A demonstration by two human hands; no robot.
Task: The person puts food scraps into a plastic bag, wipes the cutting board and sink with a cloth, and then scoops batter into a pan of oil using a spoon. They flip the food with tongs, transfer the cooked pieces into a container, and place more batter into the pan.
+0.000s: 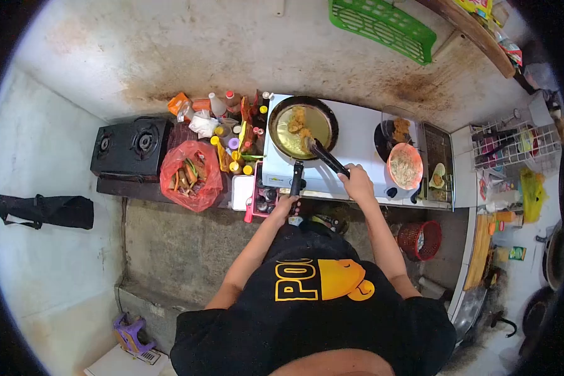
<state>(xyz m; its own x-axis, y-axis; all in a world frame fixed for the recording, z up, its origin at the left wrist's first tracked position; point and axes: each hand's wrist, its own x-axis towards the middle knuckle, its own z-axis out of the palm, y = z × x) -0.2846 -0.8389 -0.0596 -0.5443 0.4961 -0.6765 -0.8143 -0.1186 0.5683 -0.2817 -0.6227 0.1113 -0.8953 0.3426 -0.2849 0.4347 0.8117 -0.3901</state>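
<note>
My left hand (286,205) is closed round the black handle (297,177) of a frying pan (334,128) on the white stove (357,138). The pan holds yellowish oil with browned, battered pieces of food (297,119) in it. My right hand (358,184) grips a black spatula (332,158), which slants over the pan's near rim. The spatula's far end is at the piece of food nearest me. To the right of my right hand, a pink-rimmed bowl (390,169) holds a pale batter-like mixture, with browned food (400,130) on a dark plate behind it.
Bottles and sauce containers (235,128) crowd the stove's left side. A red plastic bag (191,197) of vegetable-like pieces lies beside a black two-burner stove (109,147). A red basket (429,241) stands on the floor at right. A green rack (382,31) hangs on the wall.
</note>
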